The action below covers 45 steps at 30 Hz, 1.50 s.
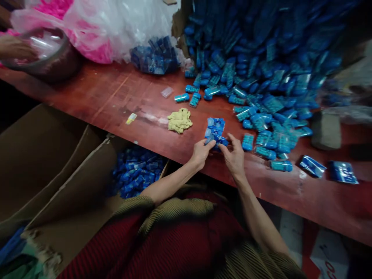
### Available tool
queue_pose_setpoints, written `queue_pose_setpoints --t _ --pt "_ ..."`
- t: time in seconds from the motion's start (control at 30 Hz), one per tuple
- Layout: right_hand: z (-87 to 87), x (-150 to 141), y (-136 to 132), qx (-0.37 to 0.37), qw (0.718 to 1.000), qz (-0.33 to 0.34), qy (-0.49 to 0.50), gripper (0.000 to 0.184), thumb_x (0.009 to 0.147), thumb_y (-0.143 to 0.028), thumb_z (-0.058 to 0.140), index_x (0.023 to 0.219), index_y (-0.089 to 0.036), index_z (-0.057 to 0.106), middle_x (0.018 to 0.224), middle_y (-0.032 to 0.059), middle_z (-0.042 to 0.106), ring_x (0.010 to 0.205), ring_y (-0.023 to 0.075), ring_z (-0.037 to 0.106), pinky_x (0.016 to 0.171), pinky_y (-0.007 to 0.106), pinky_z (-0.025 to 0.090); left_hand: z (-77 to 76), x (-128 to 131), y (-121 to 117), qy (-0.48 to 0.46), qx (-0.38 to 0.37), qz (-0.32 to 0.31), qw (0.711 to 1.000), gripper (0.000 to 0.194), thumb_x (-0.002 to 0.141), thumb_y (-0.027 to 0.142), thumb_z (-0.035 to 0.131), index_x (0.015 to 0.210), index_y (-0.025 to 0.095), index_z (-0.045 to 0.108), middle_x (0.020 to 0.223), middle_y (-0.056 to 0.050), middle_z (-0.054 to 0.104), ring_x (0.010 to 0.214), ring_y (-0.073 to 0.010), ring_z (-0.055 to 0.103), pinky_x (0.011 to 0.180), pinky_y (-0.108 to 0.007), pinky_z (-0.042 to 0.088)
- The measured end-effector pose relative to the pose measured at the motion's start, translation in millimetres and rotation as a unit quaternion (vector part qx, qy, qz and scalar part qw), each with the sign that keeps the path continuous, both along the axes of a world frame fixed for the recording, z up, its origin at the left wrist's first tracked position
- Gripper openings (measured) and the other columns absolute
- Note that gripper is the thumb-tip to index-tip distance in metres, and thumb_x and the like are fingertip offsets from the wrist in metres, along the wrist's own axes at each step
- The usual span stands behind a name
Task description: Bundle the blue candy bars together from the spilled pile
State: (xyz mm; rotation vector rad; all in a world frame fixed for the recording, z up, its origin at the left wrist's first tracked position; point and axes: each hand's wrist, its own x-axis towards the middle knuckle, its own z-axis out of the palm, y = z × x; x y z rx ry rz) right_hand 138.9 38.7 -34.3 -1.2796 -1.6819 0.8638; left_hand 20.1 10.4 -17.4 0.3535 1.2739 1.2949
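Blue printed plastic sleeves (215, 124) lie at the front of the table, partly under my fingers. My left hand (201, 153) pinches their near end between thumb and fingers. From the other side my right hand (235, 158) grips the same near end, its thumb on the blue plastic and its fingers curved. The fingers hide what exactly is between them. Just right of my right hand is a small clear pack with a blue end and teal contents (247, 142). A crumpled yellow cloth (180, 120) lies to the left.
A big heap of similar teal packs (232, 73) covers the back right. A grey block (326, 131) and stacks of blue sleeves (343, 172) sit at right. Below the table, a carton holds blue packs (138, 170). Another person's hand (16, 48) reaches into a tub (55, 62).
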Motion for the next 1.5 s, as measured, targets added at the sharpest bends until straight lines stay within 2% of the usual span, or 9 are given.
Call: queue_pose_setpoints --t 0.1,0.2,0.4,0.53,0.63,0.9,1.1,1.33,1.5 --pt "0.1 -2 5 -0.133 0.986 0.034 0.092 0.025 0.075 -0.04 0.06 0.083 -0.016 0.066 0.079 0.0027 0.064 0.072 0.0157 0.056 0.073 0.031 0.045 -7.6 -4 1 0.043 0.018 0.007 0.999 0.021 0.065 0.031 0.071 0.072 0.012 0.066 0.06 0.0 0.063 0.051 -0.0079 0.054 0.048 -0.019 0.04" --pt "0.1 -6 5 -0.181 0.973 0.027 0.139 0.024 0.072 -0.041 0.06 0.072 -0.017 0.061 0.063 -0.0027 0.056 0.058 0.0109 0.047 0.06 0.025 0.041 -14.1 -6 4 0.054 0.023 -0.005 0.998 0.027 0.059 0.035 0.075 0.068 0.012 0.064 0.056 0.001 0.06 0.047 -0.0075 0.05 0.044 -0.019 0.038" --pt "-3.2 -13 1 -0.176 0.975 0.003 0.135 0.033 0.078 -0.044 0.053 0.057 -0.019 0.046 0.052 -0.0052 0.043 0.049 0.0082 0.037 0.047 0.021 0.031 -14.5 -2 8 0.027 0.012 0.016 0.999 0.031 0.054 0.037 0.077 0.06 0.013 0.059 0.05 0.002 0.056 0.042 -0.0078 0.047 0.039 -0.02 0.036" --pt "-7.7 -10 3 -0.191 0.97 0.011 0.153 0.035 0.081 -0.047 0.048 0.059 -0.019 0.049 0.053 -0.0048 0.043 0.048 0.0088 0.039 0.046 0.021 0.031 -11.0 -5 7 -0.023 0.022 -0.042 0.999 0.035 0.05 0.037 0.08 0.064 0.012 0.061 0.052 0.001 0.059 0.043 -0.0079 0.049 0.039 -0.019 0.037" --pt "-8.7 -10 5 -0.176 0.974 -0.006 0.143 0.035 0.082 -0.047 0.047 0.062 -0.018 0.051 0.053 -0.0049 0.042 0.05 0.0092 0.039 0.048 0.021 0.031 -10.6 -8 6 -0.01 0.012 -0.053 0.998 0.038 0.046 0.036 0.082 0.066 0.011 0.061 0.052 0.001 0.059 0.04 -0.007 0.049 0.038 -0.019 0.037" --pt "-7.3 -23 13 -0.13 0.99 -0.017 0.057 0.038 0.084 -0.043 0.045 0.054 -0.019 0.046 0.051 -0.0051 0.037 0.051 0.0098 0.036 0.051 0.022 0.028 -6.6 -19 3 -0.009 -0.006 -0.039 0.999 0.044 0.037 0.035 0.086 0.065 0.011 0.06 0.049 0.003 0.057 0.037 -0.0067 0.047 0.036 -0.019 0.038" --pt "6.7 -27 12 -0.123 0.989 -0.047 -0.064 0.036 0.089 -0.039 0.042 0.061 -0.02 0.053 0.056 -0.003 0.05 0.057 0.012 0.045 0.056 0.021 0.031 -2.9 -24 7 -0.022 -0.029 -0.011 0.999 0.037 0.046 0.031 0.084 0.063 0.011 0.059 0.05 0.002 0.057 0.039 -0.0074 0.047 0.034 -0.019 0.036" --pt "19.6 -26 24 -0.151 0.952 -0.048 -0.264 0.035 0.096 -0.038 0.029 0.093 -0.022 0.061 0.09 0.0052 0.069 0.083 0.0189 0.062 0.069 0.026 0.039 2.9 -38 -3 -0.038 -0.048 -0.049 0.997 0.026 0.056 0.023 0.08 0.066 0.01 0.059 0.053 0.001 0.057 0.043 -0.0081 0.049 0.032 -0.018 0.038" --pt "30.4 -24 24 -0.154 0.912 0.08 -0.373 0.033 0.095 -0.034 0.031 0.119 -0.023 0.05 0.101 0.0086 0.067 0.095 0.0249 0.063 0.076 0.033 0.044 5.7 -23 16 -0.034 -0.081 -0.043 0.995 0.013 0.066 0.014 0.071 0.072 0.012 0.06 0.058 0.001 0.061 0.046 -0.0095 0.054 0.038 -0.02 0.046"
